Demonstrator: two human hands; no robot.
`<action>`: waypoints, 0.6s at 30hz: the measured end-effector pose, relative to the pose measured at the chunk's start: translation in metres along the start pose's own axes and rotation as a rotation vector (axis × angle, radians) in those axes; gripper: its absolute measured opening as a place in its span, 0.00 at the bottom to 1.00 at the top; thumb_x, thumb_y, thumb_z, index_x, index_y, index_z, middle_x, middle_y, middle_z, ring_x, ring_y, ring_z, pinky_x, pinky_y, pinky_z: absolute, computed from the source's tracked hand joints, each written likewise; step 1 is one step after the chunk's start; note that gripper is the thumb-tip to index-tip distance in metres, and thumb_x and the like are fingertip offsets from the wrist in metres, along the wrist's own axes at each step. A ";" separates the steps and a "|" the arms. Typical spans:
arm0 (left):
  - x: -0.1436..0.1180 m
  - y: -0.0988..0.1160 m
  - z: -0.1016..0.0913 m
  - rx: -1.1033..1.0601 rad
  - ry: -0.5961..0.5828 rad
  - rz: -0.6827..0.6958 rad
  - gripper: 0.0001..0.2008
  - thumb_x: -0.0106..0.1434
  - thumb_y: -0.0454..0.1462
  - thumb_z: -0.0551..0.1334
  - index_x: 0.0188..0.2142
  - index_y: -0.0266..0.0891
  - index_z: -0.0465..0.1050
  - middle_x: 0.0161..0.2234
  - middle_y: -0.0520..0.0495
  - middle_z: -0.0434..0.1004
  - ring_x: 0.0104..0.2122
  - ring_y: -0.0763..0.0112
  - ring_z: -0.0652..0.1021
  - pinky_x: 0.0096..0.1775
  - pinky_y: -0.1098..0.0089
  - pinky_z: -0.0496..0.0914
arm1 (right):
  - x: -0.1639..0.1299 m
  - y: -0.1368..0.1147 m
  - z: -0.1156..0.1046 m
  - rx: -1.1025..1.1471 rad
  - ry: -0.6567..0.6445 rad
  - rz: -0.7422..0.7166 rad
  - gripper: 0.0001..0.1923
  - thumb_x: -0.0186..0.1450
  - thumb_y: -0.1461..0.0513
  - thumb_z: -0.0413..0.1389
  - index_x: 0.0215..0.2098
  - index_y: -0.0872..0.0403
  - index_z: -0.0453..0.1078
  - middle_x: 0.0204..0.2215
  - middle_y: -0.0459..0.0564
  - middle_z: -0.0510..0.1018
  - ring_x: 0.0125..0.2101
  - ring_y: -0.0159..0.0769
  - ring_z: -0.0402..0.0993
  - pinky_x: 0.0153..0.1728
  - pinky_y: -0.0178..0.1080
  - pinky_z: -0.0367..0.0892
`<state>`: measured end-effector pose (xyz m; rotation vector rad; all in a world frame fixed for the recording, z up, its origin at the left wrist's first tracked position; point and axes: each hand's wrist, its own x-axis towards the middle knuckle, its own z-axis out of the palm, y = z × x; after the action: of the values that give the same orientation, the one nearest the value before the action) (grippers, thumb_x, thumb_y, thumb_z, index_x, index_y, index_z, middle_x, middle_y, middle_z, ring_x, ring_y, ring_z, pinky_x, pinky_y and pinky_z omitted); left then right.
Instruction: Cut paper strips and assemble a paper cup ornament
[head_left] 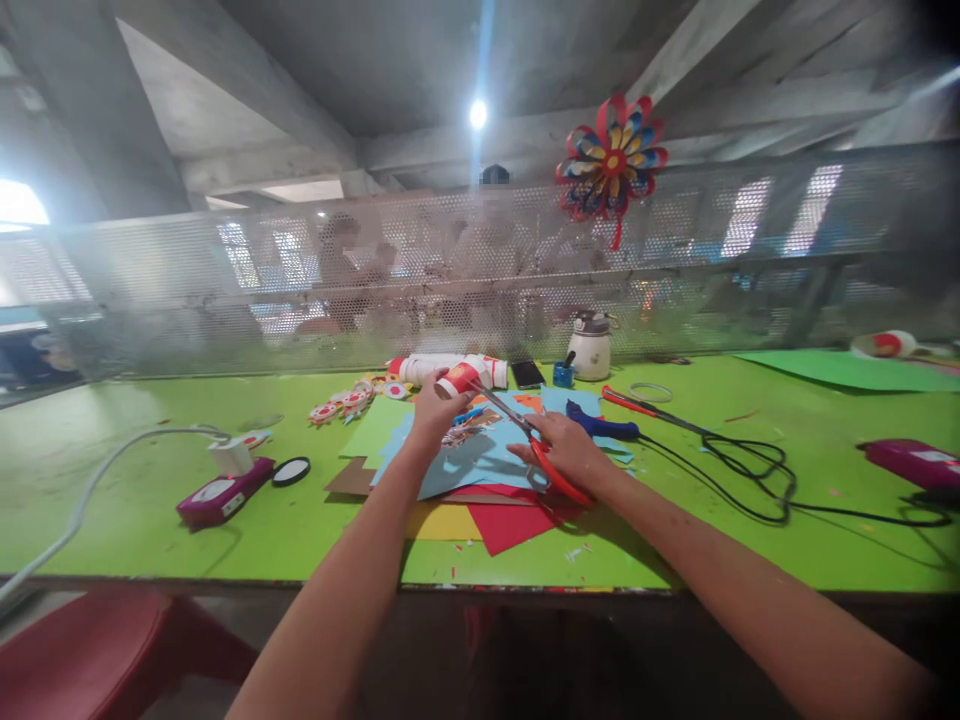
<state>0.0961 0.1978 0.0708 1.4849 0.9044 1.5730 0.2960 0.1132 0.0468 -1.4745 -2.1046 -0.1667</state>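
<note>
My left hand (435, 405) is closed round a red and white paper cup (459, 379), tilted with one end toward me. In my right hand (562, 447) are scissors with red-orange handles (556, 478), their blades reaching up and left to the cup's edge. Whether the blades have cut into it I cannot tell. Beneath both hands lies a stack of coloured paper, with a light blue sheet (480, 462) on top and a red sheet (510, 525) sticking out at the front. Small paper scraps (465, 428) lie on the blue sheet.
A blue glue gun (600, 424) with a black cable (720, 490) lies right of the paper. Behind stand stacked paper cups (427, 369), a phone (527, 374), a blue jar (563, 374) and a white flask (590, 350). A purple power strip (225, 493) sits left. A mesh partition (420, 280) borders the back.
</note>
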 end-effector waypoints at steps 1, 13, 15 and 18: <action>0.001 -0.001 0.000 -0.007 0.000 -0.001 0.32 0.42 0.36 0.71 0.48 0.36 0.64 0.33 0.49 0.71 0.29 0.72 0.74 0.29 0.70 0.72 | 0.000 0.000 -0.001 0.002 -0.002 0.002 0.26 0.63 0.46 0.52 0.49 0.57 0.69 0.37 0.58 0.75 0.41 0.46 0.70 0.42 0.41 0.63; 0.001 -0.004 -0.006 -0.052 -0.013 0.041 0.32 0.41 0.31 0.68 0.49 0.39 0.66 0.37 0.49 0.71 0.33 0.70 0.74 0.35 0.68 0.72 | -0.004 -0.008 0.000 0.053 -0.025 0.019 0.29 0.63 0.45 0.51 0.53 0.56 0.67 0.42 0.58 0.76 0.44 0.44 0.72 0.44 0.40 0.64; -0.001 -0.003 -0.006 -0.068 -0.015 0.046 0.33 0.41 0.31 0.68 0.49 0.39 0.65 0.39 0.49 0.71 0.33 0.70 0.74 0.34 0.68 0.72 | -0.004 -0.007 0.000 0.049 -0.019 0.034 0.31 0.63 0.44 0.51 0.54 0.56 0.66 0.42 0.58 0.75 0.42 0.44 0.73 0.43 0.40 0.65; -0.001 -0.002 -0.006 -0.096 -0.022 0.044 0.34 0.41 0.31 0.68 0.50 0.39 0.64 0.39 0.49 0.70 0.34 0.70 0.74 0.34 0.69 0.73 | -0.006 -0.007 0.001 0.040 -0.013 0.048 0.31 0.62 0.43 0.50 0.54 0.55 0.66 0.41 0.59 0.74 0.40 0.44 0.73 0.41 0.40 0.65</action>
<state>0.0899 0.1981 0.0677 1.4602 0.7778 1.6066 0.2909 0.1060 0.0443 -1.5047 -2.0684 -0.0968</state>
